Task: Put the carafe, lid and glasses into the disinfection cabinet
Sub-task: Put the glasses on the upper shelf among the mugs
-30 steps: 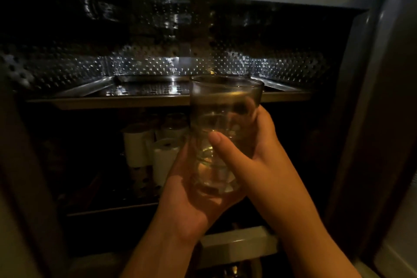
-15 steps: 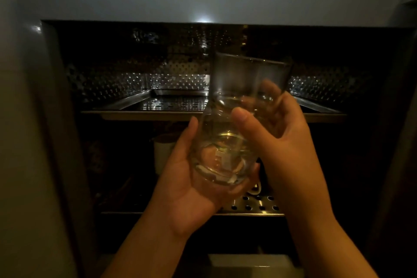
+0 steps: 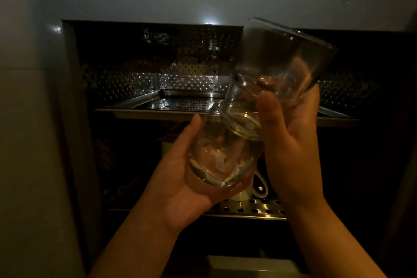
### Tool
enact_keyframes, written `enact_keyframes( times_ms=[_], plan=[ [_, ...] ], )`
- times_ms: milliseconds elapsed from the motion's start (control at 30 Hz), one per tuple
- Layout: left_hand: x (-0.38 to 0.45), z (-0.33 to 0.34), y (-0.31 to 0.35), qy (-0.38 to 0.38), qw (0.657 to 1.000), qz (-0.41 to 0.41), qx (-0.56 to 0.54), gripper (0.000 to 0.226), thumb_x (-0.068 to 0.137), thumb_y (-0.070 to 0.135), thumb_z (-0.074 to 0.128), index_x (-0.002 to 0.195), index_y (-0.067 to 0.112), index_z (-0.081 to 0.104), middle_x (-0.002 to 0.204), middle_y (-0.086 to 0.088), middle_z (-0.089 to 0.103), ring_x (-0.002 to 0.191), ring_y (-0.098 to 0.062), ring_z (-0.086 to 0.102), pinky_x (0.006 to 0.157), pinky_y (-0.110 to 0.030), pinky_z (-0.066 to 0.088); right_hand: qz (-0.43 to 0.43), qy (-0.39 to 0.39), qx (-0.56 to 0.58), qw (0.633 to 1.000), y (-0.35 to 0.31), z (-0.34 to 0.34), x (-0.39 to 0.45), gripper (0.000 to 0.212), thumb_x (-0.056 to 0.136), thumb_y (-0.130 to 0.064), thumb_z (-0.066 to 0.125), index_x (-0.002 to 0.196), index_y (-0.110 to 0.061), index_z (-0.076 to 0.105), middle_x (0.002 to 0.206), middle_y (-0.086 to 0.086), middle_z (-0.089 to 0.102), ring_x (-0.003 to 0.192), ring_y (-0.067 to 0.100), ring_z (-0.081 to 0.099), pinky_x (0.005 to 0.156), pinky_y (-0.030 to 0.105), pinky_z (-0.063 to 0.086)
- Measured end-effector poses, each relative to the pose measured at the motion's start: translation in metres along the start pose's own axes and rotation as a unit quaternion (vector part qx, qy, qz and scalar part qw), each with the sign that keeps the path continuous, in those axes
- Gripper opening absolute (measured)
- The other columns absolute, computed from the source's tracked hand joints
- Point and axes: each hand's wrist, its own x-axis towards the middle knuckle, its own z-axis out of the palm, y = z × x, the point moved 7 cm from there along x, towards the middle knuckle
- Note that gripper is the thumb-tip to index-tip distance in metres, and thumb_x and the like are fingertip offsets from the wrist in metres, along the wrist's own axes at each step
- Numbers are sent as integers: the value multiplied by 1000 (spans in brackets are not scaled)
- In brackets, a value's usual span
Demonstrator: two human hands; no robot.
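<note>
Cabinet [image 3: 74, 119] stands open; interior dark, back wall perforated and catching glints. Upper shelf [image 3: 180, 106] is a perforated metal tray, bare across its visible left and middle, with clear headroom up to the cabinet's top edge. Lower shelf [image 3: 252, 210] is also perforated; a white mug [image 3: 257, 187] sits on it, partly hidden behind the glass, and a second pale cup [image 3: 168, 144] stands further back on the left (outline dim).

Two clear glasses are held in front of the opening, outside the cabinet, at about upper-shelf height. Lower glass [image 3: 221, 160] lies in the left hand [image 3: 178, 187], palm under its base, thumb up along its left side. Upper glass [image 3: 282, 65] is tilted, rim towards the upper right, its base still just inside the lower glass's mouth. Right hand [image 3: 291, 142] wraps it, thumb in front, fingers behind (seen through the glass).
</note>
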Motion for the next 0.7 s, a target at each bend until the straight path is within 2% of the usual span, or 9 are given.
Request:
enact_keyframes(
  times_ms=[67,133,233,333,433,533,600,700],
  plan=[
    [-4,9,3,-16,999,-8,-46,62,74,50,68,127,18,58,135,-13,53,122,-32,52,94,-49,45,-4,14,-19,1000,-1,-6,2,52,87,-40,59,130,-32,31,114,-15,59,106,1,59,80,13,48],
    [-8,8,8,-4,999,3,-49,61,72,50,68,123,18,61,134,-14,54,119,-32,54,90,-48,46,5,22,-51,998,-1,-10,6,69,80,-49,57,139,-30,25,118,-12,56,107,0,58,82,11,48],
    [-11,6,17,20,999,32,-31,57,74,50,62,120,16,62,132,-13,56,117,-30,56,87,-47,47,24,5,-103,994,2,-16,11,86,74,-55,60,145,-31,19,120,-9,55,107,4,59,86,27,53],
    [-13,4,22,31,998,42,-24,50,75,48,61,115,18,67,129,-11,59,115,-29,59,85,-47,49,14,-23,-136,990,-1,-16,12,83,75,-53,63,144,-35,22,117,-11,57,104,3,60,79,22,53],
    [-14,3,24,29,999,43,-16,55,72,46,67,119,17,64,129,-9,59,115,-28,58,87,-47,48,13,-55,-144,988,-3,-18,13,77,73,-48,65,141,-39,30,115,-12,61,100,5,63,73,20,55],
    [-15,4,24,29,998,53,8,46,74,47,66,111,19,69,122,-8,64,112,-26,61,84,-45,51,31,-71,-153,985,-1,-19,10,61,68,-50,68,122,-43,41,112,-19,62,100,4,63,73,24,56],
    [-17,4,23,38,997,59,30,39,76,48,61,102,21,74,117,-6,67,107,-24,64,79,-42,55,44,-72,-148,985,0,-22,8,57,64,-50,70,114,-40,43,111,-19,62,100,4,63,73,23,56],
    [-19,4,27,38,996,69,34,43,77,48,60,108,20,70,120,-7,65,110,-24,62,81,-44,54,34,-82,-168,982,0,-24,5,57,65,-44,73,115,-37,45,112,-14,64,103,6,62,74,21,54]
  ],
)
